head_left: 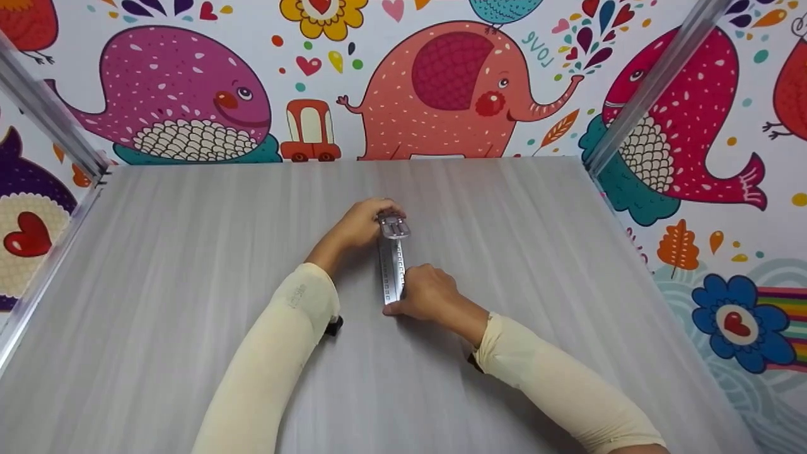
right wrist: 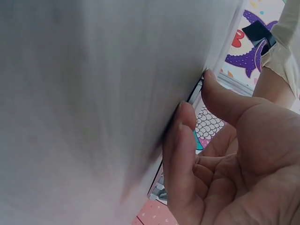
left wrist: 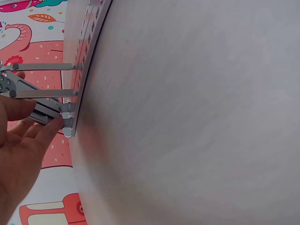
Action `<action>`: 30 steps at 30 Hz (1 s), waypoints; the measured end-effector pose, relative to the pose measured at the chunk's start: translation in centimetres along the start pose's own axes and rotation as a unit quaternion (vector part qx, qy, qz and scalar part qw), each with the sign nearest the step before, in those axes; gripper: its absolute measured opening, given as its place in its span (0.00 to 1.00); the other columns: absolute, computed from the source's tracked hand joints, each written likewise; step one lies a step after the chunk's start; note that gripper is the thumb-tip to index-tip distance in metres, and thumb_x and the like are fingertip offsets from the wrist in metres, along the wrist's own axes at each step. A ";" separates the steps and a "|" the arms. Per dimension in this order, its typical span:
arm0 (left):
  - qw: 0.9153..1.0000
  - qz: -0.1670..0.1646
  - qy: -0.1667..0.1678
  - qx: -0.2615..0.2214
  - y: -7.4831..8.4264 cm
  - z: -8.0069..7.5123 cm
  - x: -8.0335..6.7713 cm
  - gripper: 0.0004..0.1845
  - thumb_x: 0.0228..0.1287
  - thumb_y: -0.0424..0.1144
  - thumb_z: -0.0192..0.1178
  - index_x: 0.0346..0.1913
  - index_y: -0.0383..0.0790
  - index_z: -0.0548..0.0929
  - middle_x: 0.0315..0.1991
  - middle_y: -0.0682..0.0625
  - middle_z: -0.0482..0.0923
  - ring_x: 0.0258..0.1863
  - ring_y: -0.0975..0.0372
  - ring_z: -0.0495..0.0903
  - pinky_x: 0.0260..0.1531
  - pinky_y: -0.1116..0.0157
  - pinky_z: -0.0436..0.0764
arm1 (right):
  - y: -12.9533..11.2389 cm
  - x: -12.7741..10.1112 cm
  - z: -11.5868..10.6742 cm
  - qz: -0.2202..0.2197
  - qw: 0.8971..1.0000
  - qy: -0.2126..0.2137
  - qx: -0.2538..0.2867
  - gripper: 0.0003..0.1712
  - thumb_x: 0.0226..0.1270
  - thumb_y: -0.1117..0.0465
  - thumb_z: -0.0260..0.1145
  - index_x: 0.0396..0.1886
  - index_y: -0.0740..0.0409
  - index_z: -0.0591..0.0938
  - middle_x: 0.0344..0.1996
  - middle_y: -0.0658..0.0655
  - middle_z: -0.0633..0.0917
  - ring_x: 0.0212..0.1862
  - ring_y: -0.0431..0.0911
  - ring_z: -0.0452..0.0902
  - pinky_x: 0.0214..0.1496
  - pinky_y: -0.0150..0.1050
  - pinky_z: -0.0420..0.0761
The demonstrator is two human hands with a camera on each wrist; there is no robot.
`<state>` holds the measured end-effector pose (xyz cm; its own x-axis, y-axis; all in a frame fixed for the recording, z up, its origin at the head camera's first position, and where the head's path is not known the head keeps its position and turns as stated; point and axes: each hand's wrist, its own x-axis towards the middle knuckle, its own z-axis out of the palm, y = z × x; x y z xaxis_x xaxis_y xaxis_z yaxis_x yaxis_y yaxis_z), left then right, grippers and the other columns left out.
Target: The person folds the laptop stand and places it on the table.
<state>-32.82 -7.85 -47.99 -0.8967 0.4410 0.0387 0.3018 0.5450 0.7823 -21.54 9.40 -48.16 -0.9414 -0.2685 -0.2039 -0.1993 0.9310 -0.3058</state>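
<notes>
A silver metal bar [head_left: 392, 271] with rows of small slots lies lengthwise on the table, pointing away from me. At its far end stands a hinged metal bracket [head_left: 395, 226]. My left hand [head_left: 364, 224] holds that bracket from the left; the left wrist view shows its thumb and fingers pinching a grey hinged plate [left wrist: 44, 105], with two thin rods [left wrist: 44, 67] running from it to the bar. My right hand [head_left: 432, 293] grips the bar's near part, thumb at the near end and fingers along the right side, seen close up in the right wrist view.
The pale grey table [head_left: 189, 252] surrounds the bar. Behind it rises a wall [head_left: 315, 82] printed with cartoon animals. Metal frame posts [head_left: 656, 88] stand at the back corners, and a metal rail [head_left: 50, 277] runs along the left edge.
</notes>
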 end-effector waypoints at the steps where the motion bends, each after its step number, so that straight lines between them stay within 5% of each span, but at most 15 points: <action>1: 1.000 0.003 0.000 0.001 0.0 0.0 0.0 0.28 0.62 0.19 0.47 0.55 0.47 0.86 0.57 0.48 0.83 0.60 0.54 0.78 0.71 0.53 0.70 | 0.0 0.0 0.0 0.000 1.000 0.000 -0.001 0.28 0.44 0.34 0.82 0.24 0.50 0.80 0.22 0.50 0.80 0.26 0.46 0.75 0.25 0.43 0.72; 14: 1.000 0.002 0.006 0.003 -0.1 0.1 -0.1 0.27 0.63 0.19 0.49 0.55 0.48 0.86 0.58 0.48 0.82 0.61 0.53 0.77 0.71 0.51 0.70 | -0.1 0.2 -0.5 0.000 1.000 -0.031 -0.004 0.27 0.45 0.35 0.81 0.26 0.50 0.82 0.23 0.50 0.81 0.26 0.46 0.76 0.25 0.43 0.72; 20: 1.000 0.004 0.013 -0.027 -0.6 -0.1 -0.5 0.29 0.63 0.19 0.47 0.61 0.46 0.84 0.62 0.46 0.81 0.66 0.53 0.75 0.73 0.53 0.68 | 1.3 1.1 -1.0 -0.011 0.990 -0.111 0.087 0.26 0.50 0.36 0.80 0.23 0.50 0.82 0.16 0.50 0.84 0.18 0.42 0.79 0.21 0.37 0.73; 23: 0.998 -0.030 0.021 -0.056 -0.8 -0.6 -1.1 0.31 0.65 0.20 0.46 0.67 0.45 0.80 0.68 0.45 0.76 0.72 0.51 0.71 0.75 0.51 0.65 | 2.5 1.6 -1.3 -0.022 0.975 -0.141 0.170 0.22 0.60 0.41 0.76 0.22 0.52 0.81 0.14 0.50 0.84 0.17 0.41 0.80 0.21 0.33 0.75; 25: 0.994 -0.061 0.036 -0.084 -0.7 -1.0 -1.4 0.30 0.67 0.22 0.47 0.70 0.43 0.77 0.70 0.41 0.74 0.73 0.48 0.69 0.74 0.50 0.66 | 3.3 2.1 -1.3 -0.015 0.957 -0.145 0.252 0.20 0.67 0.45 0.71 0.25 0.54 0.80 0.16 0.51 0.85 0.18 0.41 0.79 0.22 0.33 0.77; 27: 0.988 -0.102 0.047 -0.105 -0.3 -1.3 -1.7 0.29 0.68 0.25 0.48 0.71 0.42 0.74 0.70 0.39 0.73 0.70 0.47 0.72 0.69 0.50 0.72 | 4.1 2.7 -1.4 0.000 0.929 -0.143 0.341 0.16 0.73 0.49 0.67 0.32 0.56 0.78 0.22 0.53 0.86 0.21 0.42 0.80 0.24 0.33 0.79; 30: 0.978 -0.163 0.054 -0.120 0.4 -1.7 -2.2 0.27 0.71 0.30 0.50 0.72 0.39 0.72 0.67 0.37 0.75 0.63 0.48 0.76 0.60 0.54 0.78 | 4.9 3.6 -1.6 0.038 0.875 -0.138 0.463 0.14 0.78 0.53 0.59 0.43 0.60 0.75 0.31 0.58 0.88 0.26 0.44 0.82 0.26 0.34 0.79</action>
<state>-31.24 -9.78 -46.73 -0.9655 0.1859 -0.1821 -0.0795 0.4557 0.8866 -26.35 13.38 -48.92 -0.8153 -0.3828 -0.4344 0.2870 0.3846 -0.8774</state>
